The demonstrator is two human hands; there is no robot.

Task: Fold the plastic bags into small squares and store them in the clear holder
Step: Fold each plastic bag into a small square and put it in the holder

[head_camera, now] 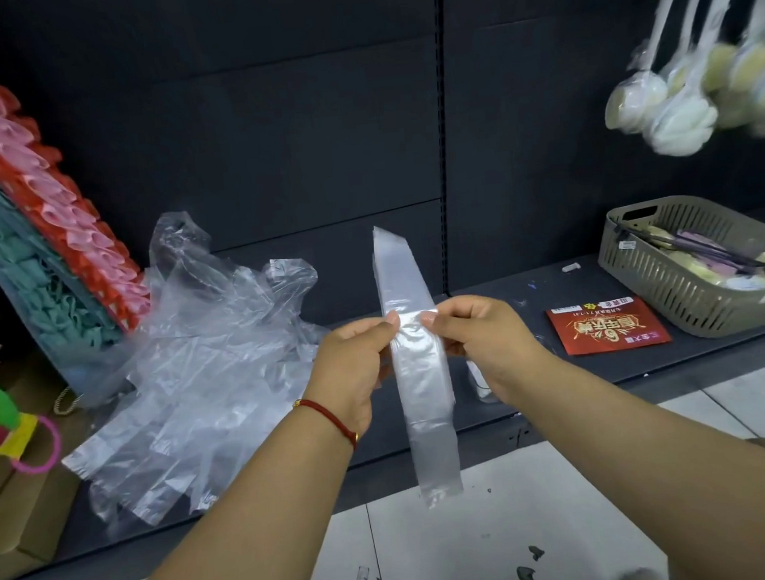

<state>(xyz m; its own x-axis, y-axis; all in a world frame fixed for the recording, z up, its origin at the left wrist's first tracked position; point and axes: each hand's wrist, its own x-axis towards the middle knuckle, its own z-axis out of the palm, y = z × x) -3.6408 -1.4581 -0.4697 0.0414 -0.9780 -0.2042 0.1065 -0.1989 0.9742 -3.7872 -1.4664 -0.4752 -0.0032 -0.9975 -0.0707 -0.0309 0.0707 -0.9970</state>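
Observation:
A clear plastic bag, folded into a long narrow strip (418, 379), hangs upright in front of the dark shelf. My left hand (355, 366) pinches the strip's left edge near its middle, thumb on top. My right hand (482, 341) pinches the right edge at the same height. The strip's top end stands above my hands and its bottom end dangles past the shelf's front edge. A loose pile of clear plastic bags (202, 361) lies on the shelf to the left. A clear holder (480, 376) seems to stand behind my right hand, mostly hidden.
A grey slotted basket (697, 308) holding small items sits at the right of the shelf (577, 365). A red printed packet (605, 323) lies beside it. Red and teal racks (58, 253) lean at the left. Sponge brushes (679, 111) hang at upper right. Tiled floor lies below.

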